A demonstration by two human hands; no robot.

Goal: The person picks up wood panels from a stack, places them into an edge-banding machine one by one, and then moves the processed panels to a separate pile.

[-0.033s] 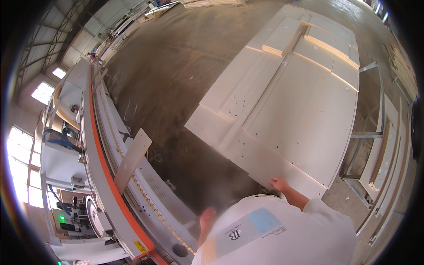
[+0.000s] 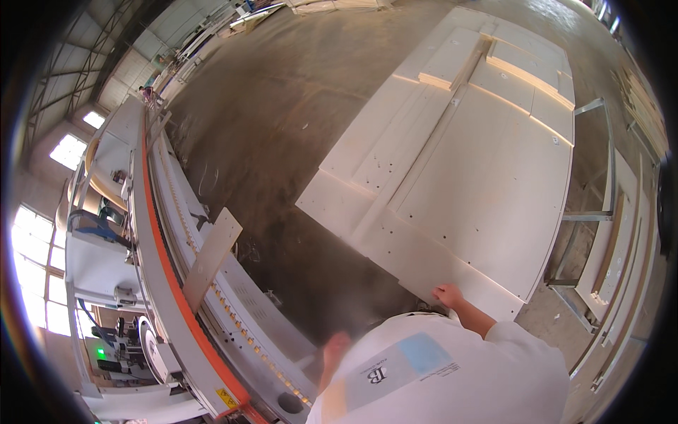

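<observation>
My right hand (image 2: pixel 446 295) is at the near edge of a stack of white panels (image 2: pixel 487 191), its fingers curled in. Whether anything is inside those fingers is hidden. My left hand (image 2: pixel 337 344) hangs low, close in front of my shirt, nearest to the edge of a long machine (image 2: pixel 275 318). It is blurred, and its fingers do not show clearly. A narrow pale board (image 2: pixel 214 258) leans across the machine's bed, apart from both hands. Small drilled holes dot the panels.
An orange strip (image 2: pixel 166 265) runs along the machine, beside a row of small yellowish rollers. Metal frames (image 2: pixel 604 162) stand right of the panels, with long boards (image 2: pixel 614 261) farther right. Brown floor (image 2: pixel 282 120) lies between machine and stack. Far off, a person (image 2: pixel 147 92) stands by the machine.
My left hand is very slightly farther right. Otherwise nothing has visibly moved.
</observation>
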